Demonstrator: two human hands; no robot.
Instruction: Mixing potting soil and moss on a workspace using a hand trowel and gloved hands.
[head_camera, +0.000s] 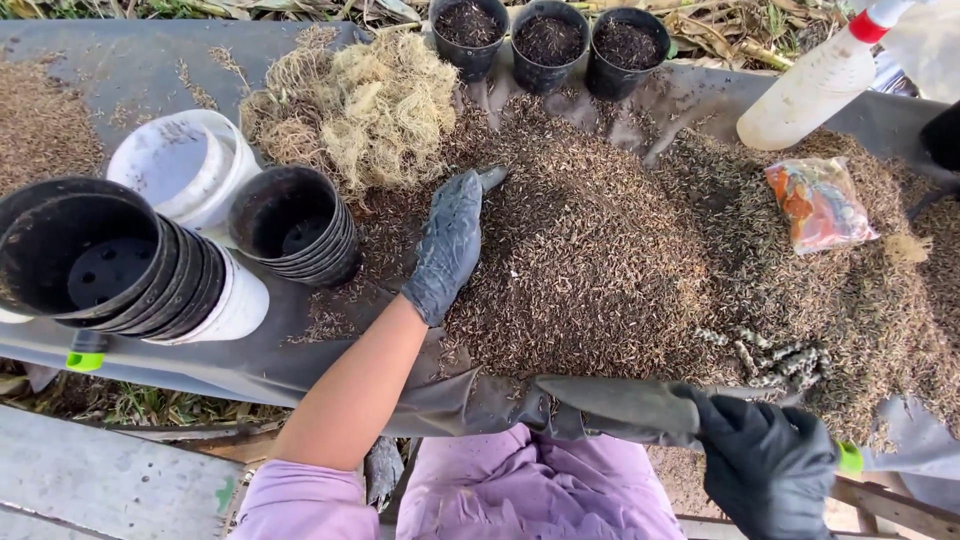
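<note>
My left hand (448, 245), in a dark grey glove, lies flat and edge-on against the left side of a big pile of brown husk-like potting mix (590, 250) spread on a grey tarp (140, 65). My right hand (768, 468), in a black glove, grips the near edge of the tarp at the lower right and lifts it in a fold. A clump of pale fibrous coir (370, 105) sits just beyond the left hand. Two stacks of black plastic pots (298, 225) (105, 262) lie on their sides to the left.
Three black pots filled with mix (548, 40) stand at the far edge. A white spray bottle with a red collar (815, 85) lies at the upper right, a small clear packet with orange contents (822, 203) below it. White buckets (185, 165) hold the pot stacks.
</note>
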